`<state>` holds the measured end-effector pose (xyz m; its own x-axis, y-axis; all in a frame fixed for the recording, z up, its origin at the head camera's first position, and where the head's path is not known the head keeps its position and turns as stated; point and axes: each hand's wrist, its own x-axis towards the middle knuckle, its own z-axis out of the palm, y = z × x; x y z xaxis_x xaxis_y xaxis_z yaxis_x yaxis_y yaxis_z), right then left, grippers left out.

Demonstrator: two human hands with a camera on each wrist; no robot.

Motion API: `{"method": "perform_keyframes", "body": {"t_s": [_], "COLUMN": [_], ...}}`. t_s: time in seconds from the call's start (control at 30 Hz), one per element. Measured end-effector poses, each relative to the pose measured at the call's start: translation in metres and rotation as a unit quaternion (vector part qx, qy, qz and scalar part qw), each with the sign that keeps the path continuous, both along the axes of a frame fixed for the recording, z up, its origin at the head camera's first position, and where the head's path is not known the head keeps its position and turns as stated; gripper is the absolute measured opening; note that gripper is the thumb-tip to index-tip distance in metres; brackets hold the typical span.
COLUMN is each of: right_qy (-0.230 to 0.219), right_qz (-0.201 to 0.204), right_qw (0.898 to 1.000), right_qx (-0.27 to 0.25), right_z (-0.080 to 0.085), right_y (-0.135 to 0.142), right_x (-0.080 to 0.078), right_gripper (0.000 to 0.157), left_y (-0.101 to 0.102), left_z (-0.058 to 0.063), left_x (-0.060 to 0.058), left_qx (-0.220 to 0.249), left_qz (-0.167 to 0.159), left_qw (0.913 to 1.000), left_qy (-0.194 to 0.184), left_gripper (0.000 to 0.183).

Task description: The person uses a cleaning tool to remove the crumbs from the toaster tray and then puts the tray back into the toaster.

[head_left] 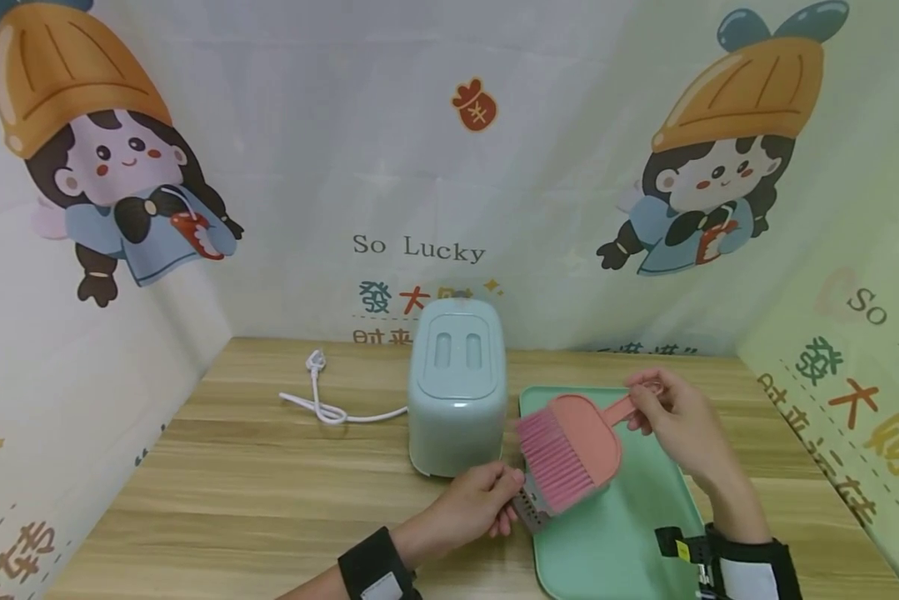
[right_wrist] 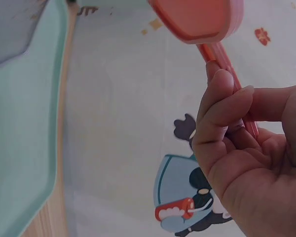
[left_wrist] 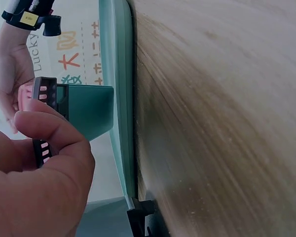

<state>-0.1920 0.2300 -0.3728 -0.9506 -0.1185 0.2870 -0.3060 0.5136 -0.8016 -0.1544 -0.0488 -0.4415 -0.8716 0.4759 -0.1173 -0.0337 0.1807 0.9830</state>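
My right hand [head_left: 681, 425] pinches the thin handle of a pink brush [head_left: 584, 437]. The brush slants down to the left, its bristles over a grey crumb tray [head_left: 530, 510] with a slotted end. My left hand [head_left: 467, 504] grips that slotted end between thumb and fingers. From the left wrist, the flat panel of the crumb tray [left_wrist: 91, 108] stretches out beyond the fingers, above the green tray [head_left: 629, 533]. Brown specks show on the crumb tray [right_wrist: 12, 29] in the right wrist view. The bristles hide most of its surface in the head view.
A pale blue-green toaster [head_left: 456, 392] stands left of the green tray, close behind my left hand. Its white cord [head_left: 332, 412] lies loosely looped to the left on the wooden table [head_left: 254, 500]. A printed cloth [head_left: 307, 167] hangs behind and along the sides.
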Motion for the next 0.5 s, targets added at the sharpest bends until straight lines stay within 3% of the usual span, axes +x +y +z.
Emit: {"method": "perform_keyframes", "body": {"t_s": [0.2,0.5], "right_qy": [0.005,0.007], "right_qz": [0.035,0.005], "right_qw": [0.999,0.999], "right_qx": [-0.006,0.042], "right_z": [0.001,-0.009], "right_y": [-0.013,-0.001], "right_x": [-0.001,-0.005], "right_gripper": [0.016,0.014], "left_y": [0.001,0.001], "left_z": [-0.003,-0.007], "left_x": [-0.002,-0.003], "left_qx": [-0.007,-0.015], "left_qz": [0.014,0.019], "left_qw": [0.9999,0.9997], "left_qy": [-0.005,-0.005], "left_gripper": [0.03,0.027]}}
